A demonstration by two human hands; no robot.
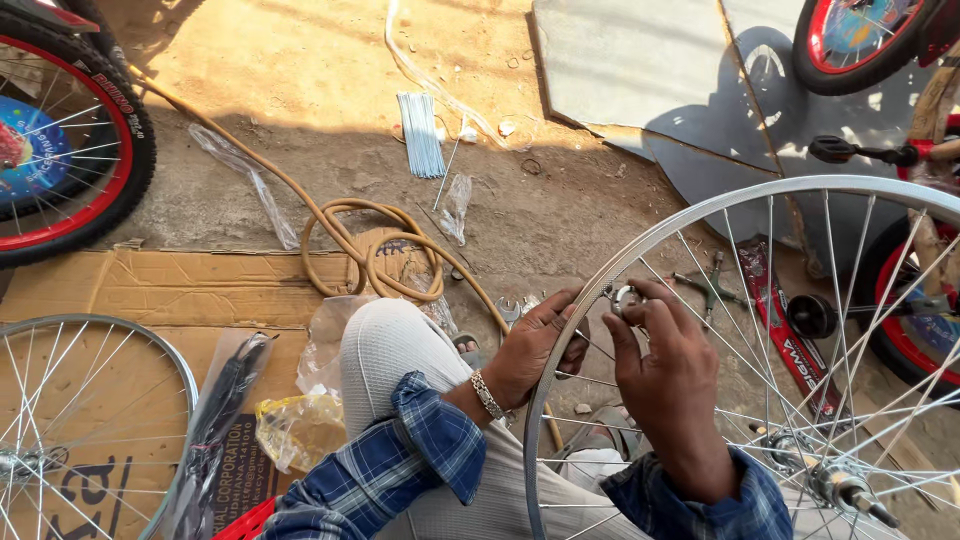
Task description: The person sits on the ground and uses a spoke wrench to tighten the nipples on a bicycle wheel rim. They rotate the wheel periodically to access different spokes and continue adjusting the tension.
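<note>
A silver spoked bicycle rim (700, 212) stands upright in front of me, its hub (835, 484) at the lower right. My left hand (535, 345), with a metal bracelet at the wrist, grips the rim's left edge. My right hand (665, 365) pinches a small round metal spoke tool (627, 298) against the inside of the rim where a spoke meets it. Both sleeves are blue plaid, and my knee in light trousers (385, 350) rises just left of the hands.
A second bare rim (150, 345) lies on flattened cardboard (180, 285) at the lower left. A coiled tan hose (375, 245), a bundle of spokes (420, 135), plastic bags and a wrench lie on the dirt. Red-rimmed bicycle wheels (75, 140) stand left and right.
</note>
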